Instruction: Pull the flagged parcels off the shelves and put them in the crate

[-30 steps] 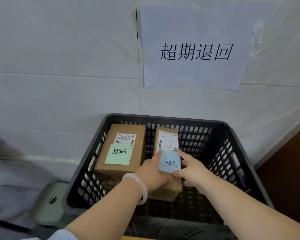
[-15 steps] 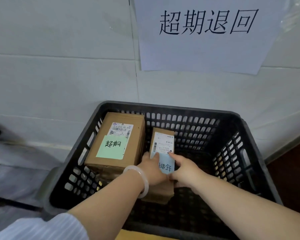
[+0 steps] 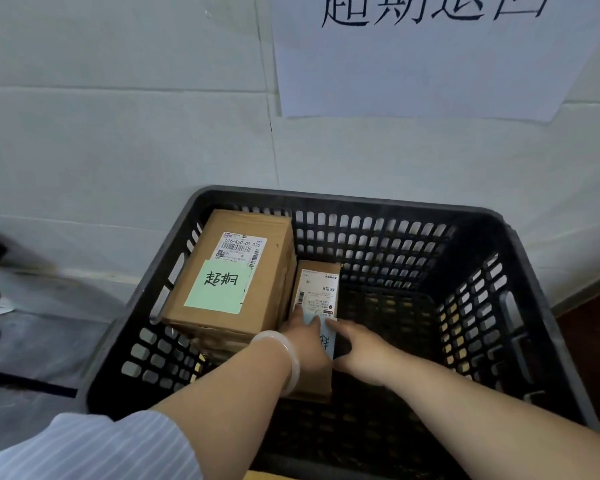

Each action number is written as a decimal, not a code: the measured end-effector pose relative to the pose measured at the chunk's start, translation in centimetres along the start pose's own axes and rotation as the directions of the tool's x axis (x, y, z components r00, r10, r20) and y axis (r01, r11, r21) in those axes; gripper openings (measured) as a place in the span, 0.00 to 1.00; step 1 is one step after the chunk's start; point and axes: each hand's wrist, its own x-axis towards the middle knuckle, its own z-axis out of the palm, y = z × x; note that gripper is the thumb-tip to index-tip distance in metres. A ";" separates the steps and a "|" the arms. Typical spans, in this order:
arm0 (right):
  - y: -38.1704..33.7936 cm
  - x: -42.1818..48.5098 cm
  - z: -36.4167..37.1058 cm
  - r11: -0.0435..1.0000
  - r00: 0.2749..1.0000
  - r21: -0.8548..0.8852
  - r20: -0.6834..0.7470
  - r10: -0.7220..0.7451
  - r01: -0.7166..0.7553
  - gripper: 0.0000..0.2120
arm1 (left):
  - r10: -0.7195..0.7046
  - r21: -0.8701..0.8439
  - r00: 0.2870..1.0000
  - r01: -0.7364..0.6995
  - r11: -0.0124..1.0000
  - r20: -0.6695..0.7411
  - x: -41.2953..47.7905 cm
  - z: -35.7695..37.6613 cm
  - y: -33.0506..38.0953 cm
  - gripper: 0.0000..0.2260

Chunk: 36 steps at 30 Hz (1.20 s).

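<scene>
Two parcels sit inside the black crate (image 3: 361, 199), which fills the lower centre of the frame. The large parcel (image 3: 274, 296) with the green note (image 3: 219, 287) lies against the crate's left wall. The small parcel (image 3: 317, 285) is just beside it, near the middle, and carries a blue note (image 3: 326, 337).

Both hands grip the small parcel. The left hand (image 3: 307, 344), which wears a pale bracelet (image 3: 288, 358), curls round its left side. The right hand (image 3: 361, 348) clasps its right side, with a finger lying over the blue note. Whether the parcel's base rests on the crate floor cannot be told.

The likeliest fault is the blue note peeling or creasing as the fingers slide away, since it lies directly under them. If the parcel hangs above the floor, letting go early would probably drop it onto an edge or tip it against the large parcel. The left fingers look wedged between the two boxes, so a quick pull could nudge either one askew. The bracelet may also catch on a cardboard edge.
</scene>
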 end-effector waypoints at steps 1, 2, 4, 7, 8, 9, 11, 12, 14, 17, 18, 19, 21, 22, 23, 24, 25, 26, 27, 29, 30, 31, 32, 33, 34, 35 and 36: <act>0.0 0.0 -0.1 1.000 1.000 -0.012 -0.003 -0.002 0.002 0.39 | 0.025 -0.007 1.000 -0.025 1.000 -0.002 0.0 -0.1 -0.1 0.40; 0.0 0.0 -0.2 1.000 1.000 -0.029 -0.010 -0.007 0.007 0.39 | 0.044 -0.011 0.999 -0.044 0.999 0.004 -0.3 -0.3 -0.1 0.40; -0.1 -0.3 -0.8 0.993 0.999 -0.110 -0.029 -0.039 0.035 0.41 | 0.089 -0.006 0.996 -0.089 0.996 -0.009 -0.8 -0.6 -0.1 0.40; -0.7 -1.6 -2.5 0.940 0.994 -0.337 -0.068 -0.086 0.058 0.43 | 0.193 0.093 0.980 -0.188 0.978 -0.054 -2.3 -0.9 0.6 0.41; -1.1 -2.2 -3.1 0.914 0.991 -0.402 -0.088 -0.101 0.057 0.43 | 0.225 0.126 0.972 -0.215 0.968 -0.071 -2.9 -1.0 0.9 0.41; -1.4 -2.8 -3.7 0.891 0.987 -0.450 -0.110 -0.116 0.055 0.44 | 0.252 0.146 0.963 -0.238 0.960 -0.093 -3.5 -1.2 1.2 0.41; -2.2 -4.4 -4.7 0.856 0.974 -0.513 -0.157 -0.165 0.062 0.45 | 0.309 0.157 0.935 -0.284 0.946 -0.172 -4.9 -2.0 1.7 0.40; -2.6 -5.2 -5.1 0.841 0.962 -0.536 -0.185 -0.199 0.071 0.45 | 0.336 0.169 0.915 -0.302 0.938 -0.225 -5.8 -2.4 1.9 0.39; -3.2 -6.8 -5.8 0.819 0.934 -0.566 -0.234 -0.268 0.093 0.45 | 0.373 0.201 0.865 -0.321 0.926 -0.335 -8.2 -3.4 1.9 0.36; -3.9 -9.4 -6.2 0.789 0.886 -0.595 -0.271 -0.376 0.153 0.46 | 0.397 0.261 0.758 -0.302 0.917 -0.518 -12.7 -4.5 1.6 0.34; -4.4 -10.2 -6.1 0.773 0.868 -0.607 -0.270 -0.418 0.184 0.46 | 0.398 0.298 0.711 -0.269 0.916 -0.579 -14.2 -4.6 1.2 0.34; -5.0 -10.9 -6.0 0.750 0.845 -0.624 -0.263 -0.465 0.218 0.46 | 0.392 0.337 0.663 -0.217 0.916 -0.638 -15.6 -4.7 0.6 0.34; -7.0 -12.2 -5.3 0.673 0.800 -0.683 -0.218 -0.559 0.284 0.46 | 0.334 0.365 0.597 -0.073 0.928 -0.729 -18.3 -4.4 -1.3 0.35; -8.2 -12.8 -4.6 0.631 0.772 -0.706 -0.189 -0.607 0.322 0.45 | 0.278 0.336 0.579 -0.008 0.942 -0.767 -19.7 -4.0 -2.6 0.36; -9.5 -13.2 -3.8 0.590 0.732 -0.720 -0.168 -0.660 0.367 0.45 | 0.211 0.285 0.559 0.048 0.957 -0.802 -21.1 -3.5 -3.9 0.36; -10.7 -13.5 -2.8 0.550 0.688 -0.728 -0.148 -0.710 0.410 0.45 | 0.143 0.235 0.539 0.104 0.967 -0.830 -22.5 -3.0 -5.2 0.37; -12.0 -13.7 -1.5 0.508 0.647 -0.731 -0.121 -0.753 0.455 0.44 | 0.081 0.191 0.516 0.163 0.968 -0.853 -24.0 -2.3 -6.6 0.37; -13.2 -14.0 0.0 0.463 0.608 -0.731 -0.083 -0.789 0.501 0.44 | 0.022 0.149 0.488 0.223 0.963 -0.872 -25.6 -1.5 -8.0 0.37; -14.4 -14.4 1.6 0.417 0.574 -0.727 -0.038 -0.818 0.546 0.45 | -0.034 0.105 0.454 0.277 0.955 -0.890 -27.3 -0.7 -9.4 0.37; -16.9 -15.6 5.0 0.330 0.515 -0.701 0.063 -0.855 0.633 0.46 | -0.138 0.016 0.388 0.367 0.930 -0.911 -31.2 1.1 -12.2 0.38; -18.2 -16.4 6.7 0.277 0.476 -0.688 0.114 -0.872 0.671 0.45 | -0.185 -0.028 0.356 0.403 0.915 -0.916 -33.3 2.1 -13.5 0.38; -19.7 -17.4 8.3 0.219 0.426 -0.672 0.158 -0.891 0.708 0.45 | -0.228 -0.075 0.318 0.430 0.900 -0.920 -35.4 3.2 -14.8 0.39; -21.1 -18.4 10.0 0.162 0.368 -0.650 0.194 -0.909 0.743 0.44 | -0.270 -0.126 0.272 0.451 0.884 -0.924 -37.6 4.3 -15.9 0.39; -22.6 -19.6 11.6 0.105 0.306 -0.624 0.223 -0.925 0.774 0.44 | -0.311 -0.177 0.225 0.469 0.865 -0.923 -39.8 5.4 -16.9 0.40; -24.2 -21.0 13.1 0.048 0.243 -0.600 0.248 -0.938 0.799 0.43 | -0.345 -0.222 0.178 0.487 0.845 -0.921 -42.0 6.4 -17.8 0.41; -25.7 -22.4 14.7 -0.010 0.181 -0.579 0.271 -0.945 0.815 0.43 | -0.370 -0.259 0.129 0.507 0.822 -0.920 -44.3 7.5 -18.5 0.41; -27.1 -23.9 16.3 -0.064 0.123 -0.560 0.290 -0.949 0.826 0.43 | -0.388 -0.291 0.078 0.531 0.796 -0.918 -46.7 8.6 -19.2 0.41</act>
